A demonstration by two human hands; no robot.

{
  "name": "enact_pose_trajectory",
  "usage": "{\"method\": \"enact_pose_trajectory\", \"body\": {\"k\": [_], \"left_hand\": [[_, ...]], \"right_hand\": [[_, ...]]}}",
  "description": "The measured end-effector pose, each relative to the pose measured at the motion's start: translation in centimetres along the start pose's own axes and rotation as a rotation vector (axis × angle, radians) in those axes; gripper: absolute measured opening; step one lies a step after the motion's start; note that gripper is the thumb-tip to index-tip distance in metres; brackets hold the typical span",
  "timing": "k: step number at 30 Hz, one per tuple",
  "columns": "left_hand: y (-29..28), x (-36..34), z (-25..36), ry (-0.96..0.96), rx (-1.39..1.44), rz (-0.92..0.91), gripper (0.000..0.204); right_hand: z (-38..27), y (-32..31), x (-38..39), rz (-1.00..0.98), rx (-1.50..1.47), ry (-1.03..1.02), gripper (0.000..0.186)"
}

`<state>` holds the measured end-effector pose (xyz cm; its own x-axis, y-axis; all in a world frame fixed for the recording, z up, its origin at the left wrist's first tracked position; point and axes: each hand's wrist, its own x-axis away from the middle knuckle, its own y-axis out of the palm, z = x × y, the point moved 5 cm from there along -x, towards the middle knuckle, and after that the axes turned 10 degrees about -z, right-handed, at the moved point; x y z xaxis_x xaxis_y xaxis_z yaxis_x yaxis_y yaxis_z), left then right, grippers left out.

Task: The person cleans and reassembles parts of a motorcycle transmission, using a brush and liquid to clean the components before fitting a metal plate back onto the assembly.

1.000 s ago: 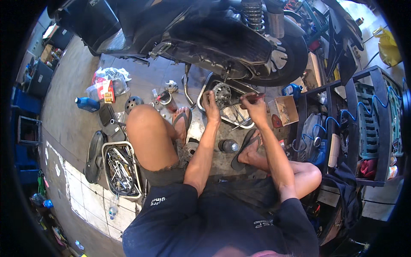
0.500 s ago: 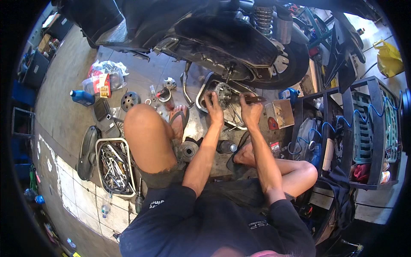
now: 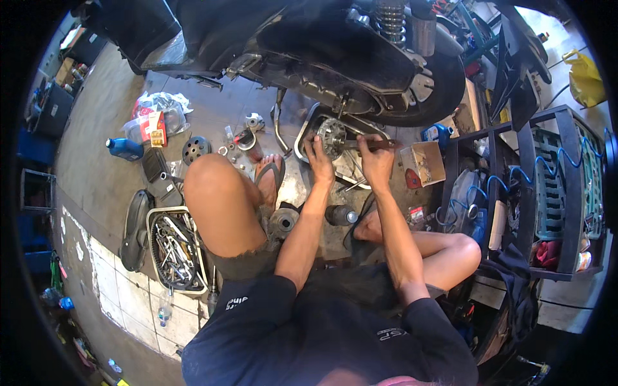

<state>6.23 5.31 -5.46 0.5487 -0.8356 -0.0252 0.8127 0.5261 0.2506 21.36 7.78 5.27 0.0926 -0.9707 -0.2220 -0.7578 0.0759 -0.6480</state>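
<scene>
Metal wheel (image 3: 331,135), at the frame's upper centre over a pale-rimmed tray (image 3: 300,144), has the person's left hand (image 3: 320,161) clamped on its left edge; the right hand (image 3: 376,157) grips a brownish tool (image 3: 390,145). Too hard a push could knock the wheel loose

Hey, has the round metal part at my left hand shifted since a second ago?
No: judged against the kickstand, the round metal part shows no clear shift either way and stays to its right.
</scene>
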Motion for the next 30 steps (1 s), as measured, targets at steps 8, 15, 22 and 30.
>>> {"method": "enact_pose_trajectory", "body": {"k": [8, 15, 22, 30], "left_hand": [[-0.8, -0.6, -0.6, -0.024, 0.191, 0.009, 0.038], [0.1, 0.5, 2.8, 0.021, 0.092, 0.013, 0.039], [-0.1, 0.2, 2.3, 0.059, 0.144, 0.023, 0.040], [-0.5, 0.2, 2.8, -0.071, 0.232, 0.046, 0.034]], "right_hand": [[-0.2, 1.6, 1.1, -0.127, -0.496, 0.185, 0.021], [0.2, 1.2, 1.3, -0.136, -0.086, 0.105, 0.027], [-0.6, 0.8, 1.8, -0.064, -0.118, 0.053, 0.025], [-2.2, 0.1, 1.8, -0.065, -0.051, -0.049, 0.016]]}}
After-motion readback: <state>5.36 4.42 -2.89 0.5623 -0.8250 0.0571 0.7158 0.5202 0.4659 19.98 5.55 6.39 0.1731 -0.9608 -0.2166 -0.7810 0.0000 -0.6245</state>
